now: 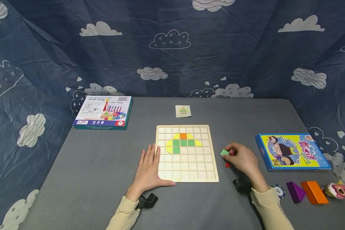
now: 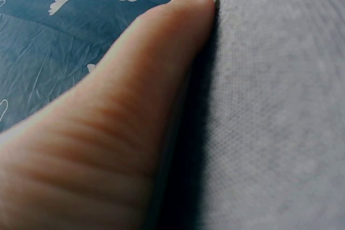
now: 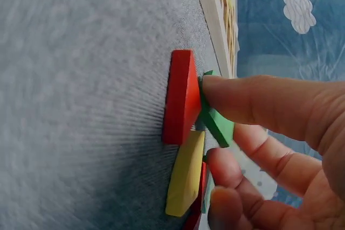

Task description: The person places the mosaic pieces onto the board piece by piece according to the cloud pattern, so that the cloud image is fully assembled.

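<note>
A wooden grid board (image 1: 188,166) lies at the middle of the table, bearing an orange square (image 1: 183,136), several green squares (image 1: 183,143) and yellow curved pieces (image 1: 169,149). My left hand (image 1: 149,172) rests spread at the board's lower left corner, fingers along its left side and thumb along the near edge. To the right of the board, my right hand (image 1: 242,159) pinches a green square tile (image 1: 224,152) between thumb and fingers. Below it in the right wrist view lie a red piece (image 3: 180,100) and a yellow piece (image 3: 186,176); more pieces are partly hidden by the fingers.
A small pattern card (image 1: 183,111) lies behind the board. One box (image 1: 103,112) is at the back left, a blue and yellow box (image 1: 293,151) at the right. Near the right forearm are a poker chip (image 1: 279,191), purple block (image 1: 295,192), orange block (image 1: 314,192) and small figurine (image 1: 340,190).
</note>
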Tool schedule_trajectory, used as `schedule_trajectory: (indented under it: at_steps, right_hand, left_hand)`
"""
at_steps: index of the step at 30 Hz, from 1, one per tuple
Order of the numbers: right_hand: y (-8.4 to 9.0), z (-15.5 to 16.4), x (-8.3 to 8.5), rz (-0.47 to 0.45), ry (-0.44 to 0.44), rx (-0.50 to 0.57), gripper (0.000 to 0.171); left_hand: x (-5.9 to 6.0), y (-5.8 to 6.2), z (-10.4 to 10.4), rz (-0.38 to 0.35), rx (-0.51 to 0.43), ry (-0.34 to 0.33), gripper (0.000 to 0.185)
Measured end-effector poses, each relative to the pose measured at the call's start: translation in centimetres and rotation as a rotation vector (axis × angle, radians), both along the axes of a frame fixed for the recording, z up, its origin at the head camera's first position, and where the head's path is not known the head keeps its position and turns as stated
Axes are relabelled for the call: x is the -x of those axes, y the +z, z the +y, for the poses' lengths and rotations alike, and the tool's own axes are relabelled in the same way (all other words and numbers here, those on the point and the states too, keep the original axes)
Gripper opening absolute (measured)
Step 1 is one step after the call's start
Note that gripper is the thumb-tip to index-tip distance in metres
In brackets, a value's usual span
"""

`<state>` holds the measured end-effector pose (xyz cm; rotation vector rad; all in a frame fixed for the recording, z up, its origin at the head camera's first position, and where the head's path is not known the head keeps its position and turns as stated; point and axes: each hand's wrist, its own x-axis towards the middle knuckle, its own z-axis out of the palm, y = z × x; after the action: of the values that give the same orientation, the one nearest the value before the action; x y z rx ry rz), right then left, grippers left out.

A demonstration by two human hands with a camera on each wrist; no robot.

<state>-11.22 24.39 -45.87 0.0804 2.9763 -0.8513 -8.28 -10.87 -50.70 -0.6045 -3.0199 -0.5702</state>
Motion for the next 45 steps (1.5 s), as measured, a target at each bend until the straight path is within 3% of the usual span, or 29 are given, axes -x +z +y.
schedule_trajectory:
  at_steps: [17, 25, 45]
  right_hand:
    - [-0.9, -0.3, -0.5, 0.139, 0.051, 0.073, 0.017]
    - [-0.1, -1.7, -0.6, 0.211, 0.077, 0.143, 0.014]
    - [1.1, -7.1, 1.9, 0.115, 0.237, 0.281, 0.015]
  left_hand:
    - [0.0, -0.1, 0.0, 0.013, 0.003, 0.002, 0.139]
    - [0.0, -0.2, 0.0, 0.01, 0.015, 0.005, 0.139]
    - [0.0, -0.2, 0.1, 0.013, 0.017, 0.004, 0.139]
